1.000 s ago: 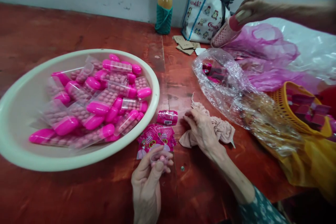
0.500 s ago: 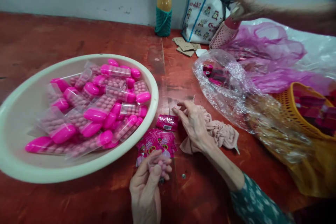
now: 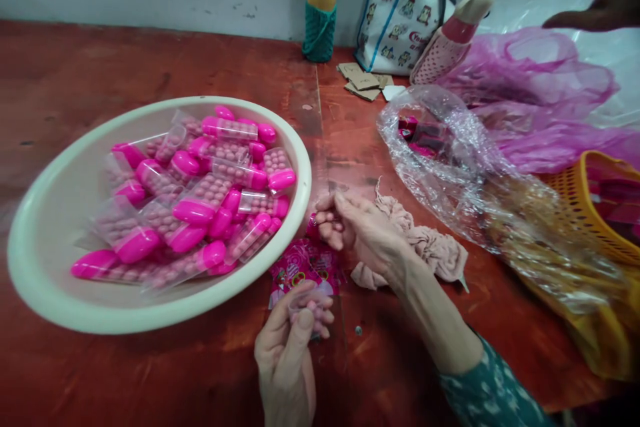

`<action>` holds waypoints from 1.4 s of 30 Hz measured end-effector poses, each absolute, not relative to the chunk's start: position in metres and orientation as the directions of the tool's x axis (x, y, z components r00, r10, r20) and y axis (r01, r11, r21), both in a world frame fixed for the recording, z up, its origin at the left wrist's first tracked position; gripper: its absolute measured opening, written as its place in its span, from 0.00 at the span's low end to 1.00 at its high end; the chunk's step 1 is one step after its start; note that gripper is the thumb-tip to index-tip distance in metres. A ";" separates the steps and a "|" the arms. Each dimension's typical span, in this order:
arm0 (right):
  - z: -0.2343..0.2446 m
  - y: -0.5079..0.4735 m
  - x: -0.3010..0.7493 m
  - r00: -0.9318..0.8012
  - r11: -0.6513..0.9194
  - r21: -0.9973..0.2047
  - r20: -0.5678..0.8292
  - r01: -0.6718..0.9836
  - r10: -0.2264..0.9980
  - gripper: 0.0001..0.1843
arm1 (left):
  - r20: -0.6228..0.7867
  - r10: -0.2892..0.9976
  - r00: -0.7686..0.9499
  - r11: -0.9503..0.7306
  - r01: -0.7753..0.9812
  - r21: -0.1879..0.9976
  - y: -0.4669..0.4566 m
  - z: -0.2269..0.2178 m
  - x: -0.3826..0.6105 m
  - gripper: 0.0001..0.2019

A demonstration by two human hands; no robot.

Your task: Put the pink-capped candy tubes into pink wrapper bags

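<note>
While left hand (image 3: 287, 347) pinches a tube (image 3: 309, 303), right hand (image 3: 363, 233) seemingly curls

No word can be read for certain. The white tote bag (image 3: 397, 20) carries red lettering near its top and at its lower right, beside small cartoon figures, but it is too small and blurred to make out. The flat pink wrappers (image 3: 303, 268) show a round printed emblem whose writing is likewise illegible.
</note>
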State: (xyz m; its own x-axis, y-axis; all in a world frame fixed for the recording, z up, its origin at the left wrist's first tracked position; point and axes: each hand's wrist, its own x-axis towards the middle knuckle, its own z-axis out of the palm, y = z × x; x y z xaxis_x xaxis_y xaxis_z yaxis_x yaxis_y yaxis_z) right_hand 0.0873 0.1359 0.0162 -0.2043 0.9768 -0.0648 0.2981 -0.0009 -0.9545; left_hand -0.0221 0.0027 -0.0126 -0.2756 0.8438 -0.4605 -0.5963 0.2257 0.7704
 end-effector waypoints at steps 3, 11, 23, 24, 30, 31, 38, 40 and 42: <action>0.016 0.128 0.067 -0.245 -0.022 -0.960 -0.093 0.278 0.965 0.18 | -0.460 0.836 -0.299 0.208 -0.603 0.770 0.002 -0.014 -0.023 0.11; -0.016 0.119 0.030 -0.111 0.082 -0.867 0.031 0.491 0.993 0.10 | -0.428 0.814 -0.393 0.149 -0.570 0.808 0.004 -0.011 -0.024 0.13; -0.022 0.110 0.032 -0.105 -0.019 -0.967 -0.047 0.253 0.993 0.04 | -0.446 0.818 -0.364 0.168 -0.590 0.790 0.003 -0.013 -0.030 0.11; -0.022 0.110 0.034 -0.098 -0.067 -0.980 -0.087 0.187 0.991 0.03 | -0.449 0.818 -0.358 0.173 -0.592 0.787 0.003 -0.013 -0.030 0.11; -0.006 0.110 0.062 -0.188 -0.428 -0.862 -0.388 -0.271 0.902 0.06 | -0.427 0.864 -0.268 0.200 -0.596 0.778 0.007 0.003 -0.031 0.11; -0.001 0.109 0.069 -0.203 -0.460 -0.820 -0.413 -0.342 0.888 0.04 | -0.420 0.873 -0.246 0.208 -0.591 0.780 0.008 0.008 -0.030 0.11; 0.054 0.109 0.083 -0.187 -0.414 -0.548 -0.422 -0.727 0.887 0.13 | -0.298 0.934 -0.197 0.172 -0.483 0.859 0.024 0.045 -0.025 0.13; 0.069 0.113 0.076 -0.218 -0.390 -0.429 -0.397 -0.815 0.892 0.20 | -0.262 0.935 -0.240 0.140 -0.428 0.893 0.036 0.053 -0.029 0.14; 0.080 0.119 0.065 -0.257 -0.391 -0.385 -0.355 -0.836 0.899 0.26 | -0.236 0.929 -0.283 0.122 -0.368 0.922 0.050 0.059 -0.036 0.13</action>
